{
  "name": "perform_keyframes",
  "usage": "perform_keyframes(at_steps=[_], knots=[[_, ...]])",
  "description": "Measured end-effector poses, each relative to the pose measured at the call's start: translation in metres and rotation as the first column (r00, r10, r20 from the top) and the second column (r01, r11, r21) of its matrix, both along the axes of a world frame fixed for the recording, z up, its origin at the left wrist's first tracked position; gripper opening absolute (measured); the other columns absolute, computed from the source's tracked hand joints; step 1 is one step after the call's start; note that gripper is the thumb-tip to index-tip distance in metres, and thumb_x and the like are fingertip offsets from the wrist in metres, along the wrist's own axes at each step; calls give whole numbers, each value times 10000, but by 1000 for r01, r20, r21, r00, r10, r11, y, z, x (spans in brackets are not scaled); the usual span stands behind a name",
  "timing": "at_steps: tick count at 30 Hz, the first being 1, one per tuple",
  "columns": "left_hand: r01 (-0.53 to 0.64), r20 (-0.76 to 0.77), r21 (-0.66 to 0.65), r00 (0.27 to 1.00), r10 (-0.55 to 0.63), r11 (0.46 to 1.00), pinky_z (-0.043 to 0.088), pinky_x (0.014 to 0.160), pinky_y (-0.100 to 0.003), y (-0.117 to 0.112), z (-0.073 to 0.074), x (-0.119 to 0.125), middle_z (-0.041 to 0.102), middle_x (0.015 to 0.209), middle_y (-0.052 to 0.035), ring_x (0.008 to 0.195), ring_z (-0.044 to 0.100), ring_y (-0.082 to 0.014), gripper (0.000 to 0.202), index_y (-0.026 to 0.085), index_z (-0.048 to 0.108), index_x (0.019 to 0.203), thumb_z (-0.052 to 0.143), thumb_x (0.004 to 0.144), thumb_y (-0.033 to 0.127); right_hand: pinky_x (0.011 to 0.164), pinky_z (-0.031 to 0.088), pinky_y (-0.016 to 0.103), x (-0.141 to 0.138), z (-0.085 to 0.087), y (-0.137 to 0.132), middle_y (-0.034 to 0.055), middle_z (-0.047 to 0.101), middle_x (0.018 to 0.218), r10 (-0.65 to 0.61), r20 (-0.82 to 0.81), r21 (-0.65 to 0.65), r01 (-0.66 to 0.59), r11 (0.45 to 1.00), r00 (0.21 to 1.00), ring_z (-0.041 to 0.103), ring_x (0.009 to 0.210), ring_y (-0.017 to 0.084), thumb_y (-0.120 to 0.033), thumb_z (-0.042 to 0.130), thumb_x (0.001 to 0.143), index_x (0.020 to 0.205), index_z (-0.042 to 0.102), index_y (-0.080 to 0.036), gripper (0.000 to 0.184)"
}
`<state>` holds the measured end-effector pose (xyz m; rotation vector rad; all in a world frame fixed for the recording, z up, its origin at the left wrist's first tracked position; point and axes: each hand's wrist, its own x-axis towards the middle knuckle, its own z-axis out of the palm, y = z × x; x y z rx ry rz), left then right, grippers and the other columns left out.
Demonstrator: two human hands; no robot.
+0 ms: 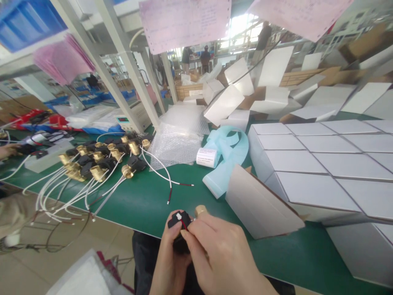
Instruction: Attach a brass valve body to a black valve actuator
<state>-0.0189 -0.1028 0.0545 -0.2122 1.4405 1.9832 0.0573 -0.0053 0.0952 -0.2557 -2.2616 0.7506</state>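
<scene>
A black motorized valve (179, 246) with a brass fitting (201, 210) is held low, at the table's front edge. My left hand (170, 260) is closed around its black body, thumb near the top. On that top sits a small white connector (178, 216), from which a thin red wire (184, 224) runs down. My right hand (219, 250) crosses over the valve, and its thumb and forefinger pinch the wire. The right fingers hide part of the brass fitting. More brass-and-black valves (98, 173) with white cables lie in a cluster to the left.
White boxes (307, 164) stand in rows at right, an open carton flap (260, 205) before them. Bubble wrap (175, 143) and a light-blue label strip (227, 151) lie mid-table. Shelf posts (123, 61) rise behind. Another person's hand (9, 150) is at far left.
</scene>
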Motion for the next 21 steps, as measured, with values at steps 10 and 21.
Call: perform_keyframes(at_steps=[10, 21], knots=[[142, -355, -29, 924, -143, 989, 509, 733, -255, -12, 13, -17, 700, 959, -63, 851, 619, -220, 445, 191, 730, 960, 852, 591, 407, 556, 332, 192, 5, 5, 12, -47, 493, 624, 224, 56, -414, -181, 892, 973, 499, 601, 89, -40, 613, 858, 609, 381, -191, 372], [140, -315, 30, 941, -123, 990, 505, 907, -335, -18, 12, -20, 711, 1153, -117, 1106, 635, -339, 560, 202, 748, 1042, 913, 535, 375, 554, 387, 169, -3, -7, 6, -41, 557, 684, 13, -69, -470, -44, 882, 998, 525, 597, 76, -51, 701, 798, 669, 606, -175, 203]])
